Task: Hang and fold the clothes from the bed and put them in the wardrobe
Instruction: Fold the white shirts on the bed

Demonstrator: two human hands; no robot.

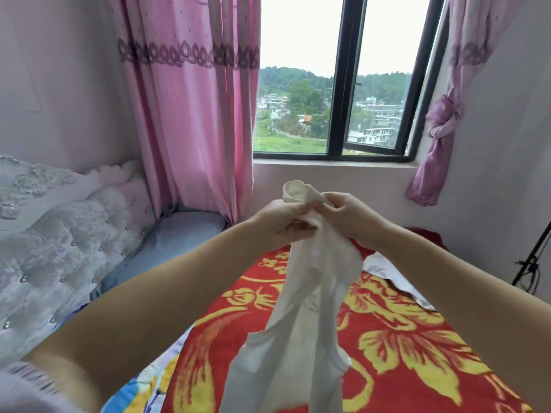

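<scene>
A white garment hangs in front of me above the bed, its top end bunched between both hands. My left hand grips the bunched cloth from the left. My right hand pinches the same bunch from the right, close against the left hand. A folded cuff or collar of the garment sticks up above my fingers. The lower part drops toward the red blanket with yellow flowers. Another white garment lies on the blanket at the right.
A padded white headboard stands at the left with a grey pillow beside it. Pink curtains flank the window ahead. A black tripod leg stands at the right edge.
</scene>
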